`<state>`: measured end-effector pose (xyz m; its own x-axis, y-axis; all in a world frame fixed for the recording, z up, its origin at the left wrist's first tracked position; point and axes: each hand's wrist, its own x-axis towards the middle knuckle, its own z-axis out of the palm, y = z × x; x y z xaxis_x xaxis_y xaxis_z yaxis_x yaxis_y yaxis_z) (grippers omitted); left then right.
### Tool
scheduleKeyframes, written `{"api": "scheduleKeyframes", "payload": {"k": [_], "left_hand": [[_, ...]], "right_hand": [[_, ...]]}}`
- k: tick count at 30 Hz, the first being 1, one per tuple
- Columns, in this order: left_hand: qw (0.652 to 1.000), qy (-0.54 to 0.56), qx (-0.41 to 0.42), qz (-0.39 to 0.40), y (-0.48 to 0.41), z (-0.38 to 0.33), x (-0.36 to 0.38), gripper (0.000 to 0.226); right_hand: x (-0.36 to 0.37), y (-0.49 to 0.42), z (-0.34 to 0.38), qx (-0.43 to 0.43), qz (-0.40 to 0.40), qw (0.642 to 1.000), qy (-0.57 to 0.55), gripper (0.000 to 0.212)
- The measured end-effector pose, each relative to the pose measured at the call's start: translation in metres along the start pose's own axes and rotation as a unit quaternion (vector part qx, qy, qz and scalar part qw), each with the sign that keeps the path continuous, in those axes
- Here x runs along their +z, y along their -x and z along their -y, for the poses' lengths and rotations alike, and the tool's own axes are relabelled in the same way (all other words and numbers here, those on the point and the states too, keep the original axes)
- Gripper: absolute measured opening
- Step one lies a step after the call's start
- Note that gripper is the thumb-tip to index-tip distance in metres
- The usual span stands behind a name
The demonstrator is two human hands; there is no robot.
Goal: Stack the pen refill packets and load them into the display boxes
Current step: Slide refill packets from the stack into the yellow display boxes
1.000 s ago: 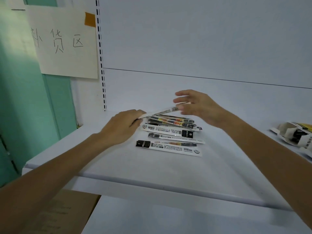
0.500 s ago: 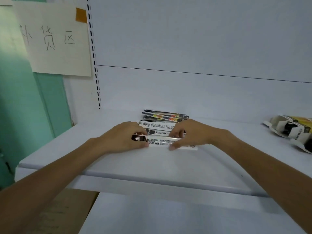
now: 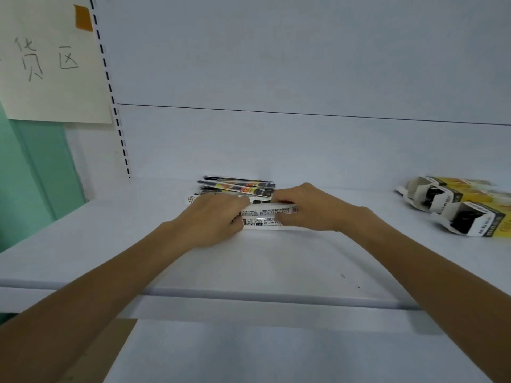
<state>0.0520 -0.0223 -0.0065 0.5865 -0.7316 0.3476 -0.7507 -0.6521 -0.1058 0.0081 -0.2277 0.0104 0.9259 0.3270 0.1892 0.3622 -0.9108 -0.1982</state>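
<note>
On the white shelf point(image 3: 166, 258), both my hands hold a small bundle of white pen refill packets point(image 3: 262, 217) with black print. My left hand point(image 3: 213, 219) grips its left end and my right hand point(image 3: 309, 208) grips its right end. The bundle is just above or on the shelf; I cannot tell which. Behind the hands lies a loose pile of further refill packets point(image 3: 237, 186), black with red and yellow labels, near the back wall. Yellow and white display boxes point(image 3: 456, 205) lie on their sides at the far right, open ends facing me.
A paper sign point(image 3: 52, 59) with handwritten characters is taped to the left wall beside a slotted upright. A green wall stands at the left. A brown cardboard box point(image 3: 110, 352) sits below the shelf edge. A lower white shelf shows beneath.
My hands have drawn closer together and gathered the front packets into one bundle. The view has shifted slightly left and closer.
</note>
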Motion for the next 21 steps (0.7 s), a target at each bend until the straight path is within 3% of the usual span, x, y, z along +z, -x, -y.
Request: {"api": "scheduleKeyframes", "payload": {"k": [6,11,16,21], "left_hand": [[0.998,0.06,-0.026,0.008,-0.036,-0.049,0.003,0.014],[0.992,0.114,-0.028,0.038,-0.066,-0.109,0.014,0.012],[1.0,0.008,-0.011,-0.006,-0.093,-0.168,0.022,0.017],[1.0,0.011,-0.017,-0.024,-0.106,-0.219,0.023,0.033]], "right_hand": [[-0.027,0.048,-0.048,0.039,0.039,0.997,0.044,0.041],[-0.044,0.088,-0.095,0.035,0.039,0.997,0.056,0.029],[-0.06,0.135,-0.14,0.024,0.015,0.998,0.062,0.018],[-0.07,0.165,-0.164,-0.014,-0.055,0.993,0.101,0.016]]}}
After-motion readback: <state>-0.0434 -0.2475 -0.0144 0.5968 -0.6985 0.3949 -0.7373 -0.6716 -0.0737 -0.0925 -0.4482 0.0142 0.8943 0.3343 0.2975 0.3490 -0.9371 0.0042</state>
